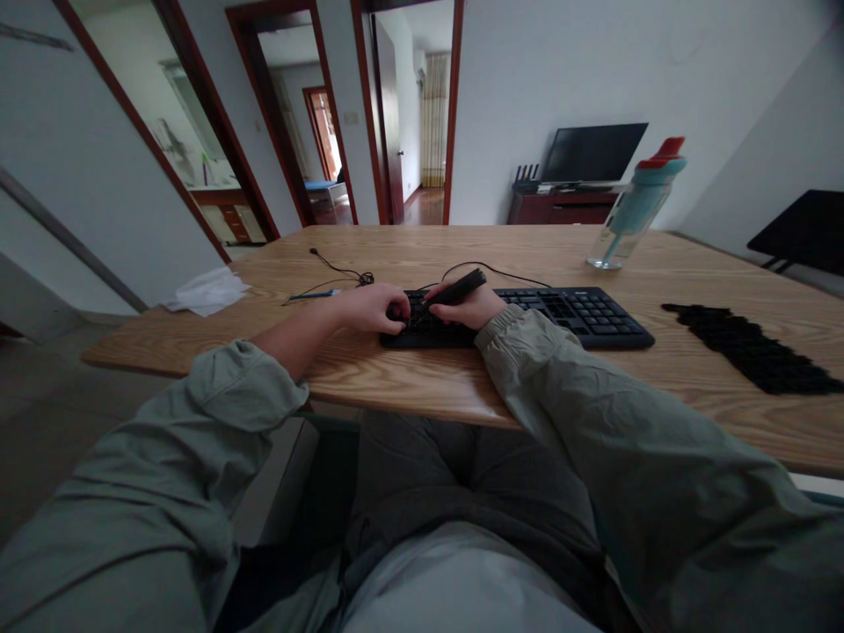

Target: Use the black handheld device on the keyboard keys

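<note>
A black keyboard (pixel 620 327) lies on the wooden table in front of me. Its left part looks uneven, and gaps show among the keys in the middle. My right hand (pixel 467 309) grips a thick black stick-shaped tool (pixel 465 286), slanted with its lower end down at the keyboard's left part. That lower end is too dark to make out. My left hand (pixel 374 308) rests at the keyboard's left end, thumb and fingers curled together over a dark spot. Whether they pinch a small piece or the keyboard itself cannot be seen. Small black pieces, apparently keycaps (pixel 752 347), lie in rows on the right.
Behind the left hand lie a thin black cable (pixel 339 266) and a slim blue stick (pixel 309 296). White tissue (pixel 207 290) sits at the table's left edge. A clear bottle with a red and teal lid (pixel 638 207) stands at the back right of the table (pixel 422 387).
</note>
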Tool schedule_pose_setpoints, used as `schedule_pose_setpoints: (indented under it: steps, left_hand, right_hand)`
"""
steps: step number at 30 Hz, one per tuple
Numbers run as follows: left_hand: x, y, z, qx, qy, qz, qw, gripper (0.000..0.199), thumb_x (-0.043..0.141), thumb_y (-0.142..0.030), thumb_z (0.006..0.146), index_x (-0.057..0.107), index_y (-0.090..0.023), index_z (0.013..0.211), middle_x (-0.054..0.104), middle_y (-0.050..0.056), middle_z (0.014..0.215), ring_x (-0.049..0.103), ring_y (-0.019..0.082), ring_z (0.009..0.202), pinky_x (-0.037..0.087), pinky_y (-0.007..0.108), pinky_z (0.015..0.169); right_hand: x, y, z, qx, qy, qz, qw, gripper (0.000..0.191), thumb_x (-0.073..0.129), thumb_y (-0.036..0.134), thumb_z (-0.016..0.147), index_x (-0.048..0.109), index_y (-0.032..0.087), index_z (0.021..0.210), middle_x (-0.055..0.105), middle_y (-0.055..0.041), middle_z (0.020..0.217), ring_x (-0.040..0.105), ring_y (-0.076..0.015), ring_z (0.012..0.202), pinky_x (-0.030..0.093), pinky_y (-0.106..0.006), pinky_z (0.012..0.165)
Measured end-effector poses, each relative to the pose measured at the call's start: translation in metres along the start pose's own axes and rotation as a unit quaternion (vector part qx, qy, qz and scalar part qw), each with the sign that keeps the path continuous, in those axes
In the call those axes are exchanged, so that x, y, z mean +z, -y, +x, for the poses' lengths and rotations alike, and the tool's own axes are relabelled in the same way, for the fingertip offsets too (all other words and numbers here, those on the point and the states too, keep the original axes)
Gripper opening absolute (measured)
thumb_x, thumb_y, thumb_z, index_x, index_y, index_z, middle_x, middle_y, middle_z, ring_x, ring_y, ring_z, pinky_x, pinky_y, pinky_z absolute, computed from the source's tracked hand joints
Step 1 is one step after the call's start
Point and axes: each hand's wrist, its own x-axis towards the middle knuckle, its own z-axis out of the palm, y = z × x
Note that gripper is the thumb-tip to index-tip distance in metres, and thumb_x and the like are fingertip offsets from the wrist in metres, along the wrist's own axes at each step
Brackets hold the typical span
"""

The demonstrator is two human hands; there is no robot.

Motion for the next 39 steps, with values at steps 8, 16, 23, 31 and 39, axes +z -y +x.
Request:
schedule_pose_setpoints:
  steps: [8,16,23,31,39]
  left_hand:
    - [-0.003,-0.004,0.000,-0.009,0.016,-0.005,1.000,0.036,0.060,-0.032,0.072,0.067,-0.017,0.104,0.067,0.005,0.099,0.060,0.017,0.083,0.044,0.025,0.072]
    - [-0.006,-0.004,0.004,-0.023,0.041,-0.014,0.999,0.038,0.062,-0.033,0.071,0.066,-0.018,0.106,0.068,0.004,0.099,0.061,0.016,0.083,0.044,0.023,0.071]
    - [-0.008,-0.017,0.010,0.013,0.007,-0.073,0.997,0.047,0.067,-0.043,0.073,0.065,-0.016,0.111,0.069,0.006,0.103,0.061,0.019,0.089,0.045,0.027,0.077]
    - [-0.011,-0.022,0.012,0.025,-0.048,-0.112,0.992,0.035,0.066,-0.044,0.076,0.068,-0.013,0.092,0.065,0.003,0.077,0.056,0.015,0.071,0.041,0.026,0.065]
    - [-0.014,-0.011,-0.001,0.015,-0.070,-0.108,0.992,0.037,0.063,-0.041,0.082,0.066,-0.014,0.107,0.067,0.004,0.084,0.059,0.016,0.076,0.045,0.026,0.070]
  right_hand:
    - [0.000,0.001,0.001,0.006,0.001,0.002,1.000,0.029,0.078,0.028,0.063,0.069,0.017,0.088,0.059,0.0032,0.056,0.051,-0.0079,0.045,0.043,-0.019,0.040]
    - [0.002,-0.002,0.002,0.002,0.008,-0.025,1.000,0.029,0.080,0.027,0.063,0.071,0.019,0.088,0.062,0.0018,0.059,0.052,-0.0094,0.047,0.045,-0.022,0.042]
    - [0.003,0.003,0.003,-0.062,0.011,-0.050,0.997,0.024,0.077,0.030,0.066,0.069,0.018,0.086,0.067,-0.0025,0.073,0.056,-0.0126,0.059,0.048,-0.026,0.054]
    - [0.003,0.005,0.006,-0.122,-0.004,-0.146,0.982,0.025,0.074,0.038,0.072,0.063,0.018,0.081,0.063,-0.0034,0.075,0.055,-0.0163,0.070,0.045,-0.030,0.064]
    - [0.002,0.017,0.005,-0.124,-0.072,-0.128,0.981,0.036,0.064,0.051,0.079,0.063,0.017,0.091,0.060,-0.0003,0.071,0.049,-0.0117,0.062,0.038,-0.026,0.058]
